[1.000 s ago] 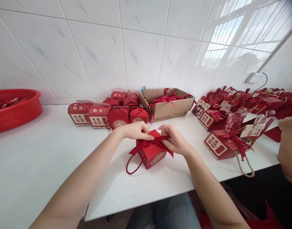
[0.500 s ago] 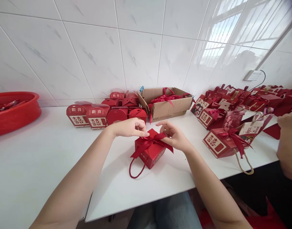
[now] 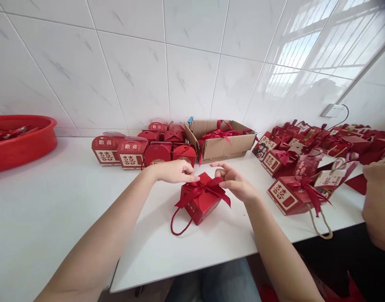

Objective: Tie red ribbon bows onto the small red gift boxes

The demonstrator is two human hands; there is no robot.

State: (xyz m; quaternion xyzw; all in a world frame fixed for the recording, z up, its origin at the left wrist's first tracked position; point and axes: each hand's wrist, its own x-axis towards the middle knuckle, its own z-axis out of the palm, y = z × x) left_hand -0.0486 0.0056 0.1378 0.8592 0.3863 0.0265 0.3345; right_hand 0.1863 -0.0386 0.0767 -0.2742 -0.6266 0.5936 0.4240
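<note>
A red gift box point(image 3: 201, 209) with a twisted cord handle point(image 3: 179, 232) stands on the white table before me. A red ribbon point(image 3: 195, 193) is tied in a bow over its top. My left hand point(image 3: 176, 171) has its thumb and curled fingers closed at the bow's left side, where the exact grip is partly hidden. At the right side, my right hand point(image 3: 234, 180) rests its thumb against the ribbon loop. Its index finger is raised and apart from the thumb.
Several red boxes point(image 3: 131, 153) stand behind on the left, beside a cardboard box point(image 3: 225, 150) of red ribbons. A red basin point(image 3: 25, 147) sits far left. More gift boxes point(image 3: 285, 197) crowd the right, near another person's hand point(image 3: 379, 180). The table edge point(image 3: 186, 272) is close to me.
My right thumb has shifted from behind the right loop to its front edge, with the fingers more spread. My left hand stays at the bow. The camera view has shifted slightly.
</note>
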